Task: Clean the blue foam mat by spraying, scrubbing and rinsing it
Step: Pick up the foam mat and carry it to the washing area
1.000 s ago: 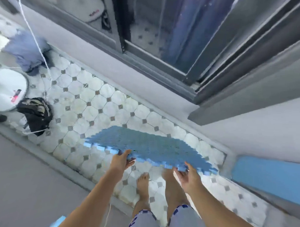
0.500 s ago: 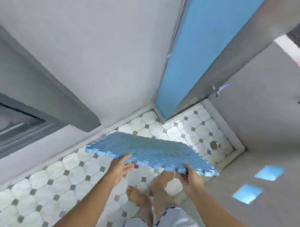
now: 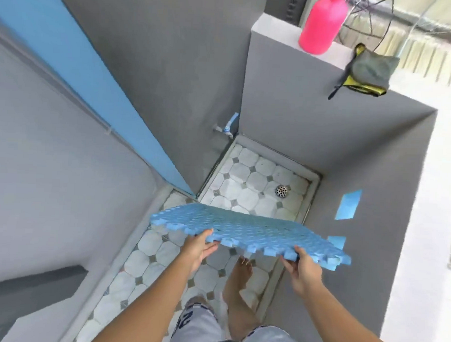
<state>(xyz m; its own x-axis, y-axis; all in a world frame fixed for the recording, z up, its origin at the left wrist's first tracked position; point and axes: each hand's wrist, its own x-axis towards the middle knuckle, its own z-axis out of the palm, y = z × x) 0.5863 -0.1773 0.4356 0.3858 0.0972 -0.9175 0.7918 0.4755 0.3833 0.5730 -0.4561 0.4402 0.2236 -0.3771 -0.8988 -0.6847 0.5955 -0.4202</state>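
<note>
A grey-yellow cloth [image 3: 368, 72] drapes the ledge; a floor drain [image 3: 281, 191] sits in the tiled corner.

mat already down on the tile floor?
No, the blue foam mat is held up off the tiled floor, gripped at its near edge by the left hand and the right hand.

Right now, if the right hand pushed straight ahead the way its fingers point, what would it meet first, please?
The right hand already grips the blue foam mat; past it, probably the grey wall above the floor drain, though depth is unclear.
</note>
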